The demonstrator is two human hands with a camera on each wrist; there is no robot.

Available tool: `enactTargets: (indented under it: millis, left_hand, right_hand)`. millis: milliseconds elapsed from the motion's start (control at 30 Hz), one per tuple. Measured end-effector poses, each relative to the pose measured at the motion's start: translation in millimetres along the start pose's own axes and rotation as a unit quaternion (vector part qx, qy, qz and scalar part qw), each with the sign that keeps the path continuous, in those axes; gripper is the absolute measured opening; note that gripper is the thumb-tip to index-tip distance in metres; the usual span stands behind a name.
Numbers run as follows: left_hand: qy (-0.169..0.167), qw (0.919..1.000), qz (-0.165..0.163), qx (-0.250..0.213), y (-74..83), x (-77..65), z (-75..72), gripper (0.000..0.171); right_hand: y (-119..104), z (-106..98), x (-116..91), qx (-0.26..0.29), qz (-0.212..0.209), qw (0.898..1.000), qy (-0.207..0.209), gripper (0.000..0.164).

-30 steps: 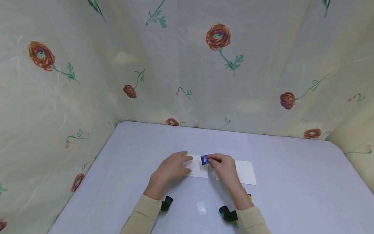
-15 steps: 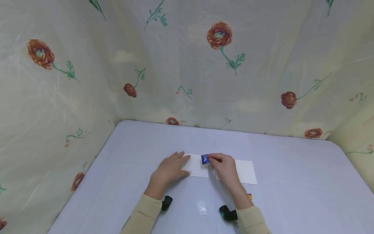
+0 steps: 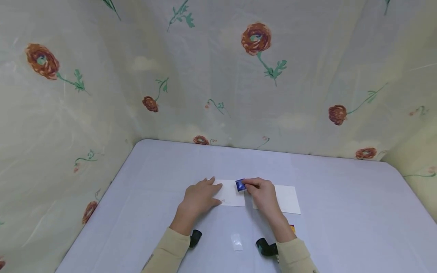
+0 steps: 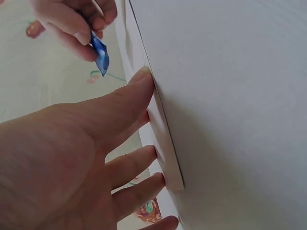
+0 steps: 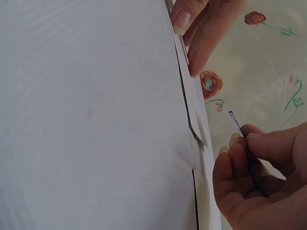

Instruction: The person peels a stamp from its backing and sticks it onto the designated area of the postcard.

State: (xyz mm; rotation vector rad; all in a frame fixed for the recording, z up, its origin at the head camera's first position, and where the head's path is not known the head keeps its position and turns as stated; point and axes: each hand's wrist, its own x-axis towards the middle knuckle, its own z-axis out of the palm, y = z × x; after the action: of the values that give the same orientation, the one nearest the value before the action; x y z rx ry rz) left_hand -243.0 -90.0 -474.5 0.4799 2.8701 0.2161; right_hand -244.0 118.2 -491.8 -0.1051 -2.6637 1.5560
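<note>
A small shiny blue packet (image 3: 240, 185) is pinched between the thumb and fingers of my right hand (image 3: 263, 195), above the right part of a white card (image 3: 232, 195). In the left wrist view the packet (image 4: 100, 55) hangs over the card; the right wrist view shows it edge-on. My left hand (image 3: 199, 197) rests on the card's left part with spread fingers, its thumb (image 4: 139, 88) near the front edge. A second white card (image 3: 288, 200) lies to the right, partly hidden behind my right hand.
A small clear plastic piece (image 3: 236, 242) lies on the white table (image 3: 164, 167) in front of the cards. Something yellow and purple (image 3: 292, 228) peeks out beside my right forearm. Black devices sit at both wrists. A flowered curtain (image 3: 211, 68) hangs behind the table.
My left hand has settled onto the left card, its fingers shifting slightly left and its thumb lower. The right hand keeps holding the blue packet in nearly the same place.
</note>
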Motion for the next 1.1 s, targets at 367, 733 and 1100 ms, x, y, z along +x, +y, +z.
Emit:
enactTargets:
  millis: [367,733,1100]
  left_hand:
    - [0.01,0.9999,-0.002,0.008,0.4,-4.9,-0.2,0.058]
    - [0.017,0.9997,0.003,0.017,-4.6,1.3,6.3,0.059]
    - [0.016,0.9999,0.003,0.002,-5.3,-1.0,5.7,0.06]
  right_hand:
    - [0,4,2,-0.037,0.004,0.999,-0.017,0.023]
    - [1,6,6,-0.047,0.005,0.998,-0.032,0.022]
    - [3,11,13,-0.062,0.009,0.997,-0.052,0.02]
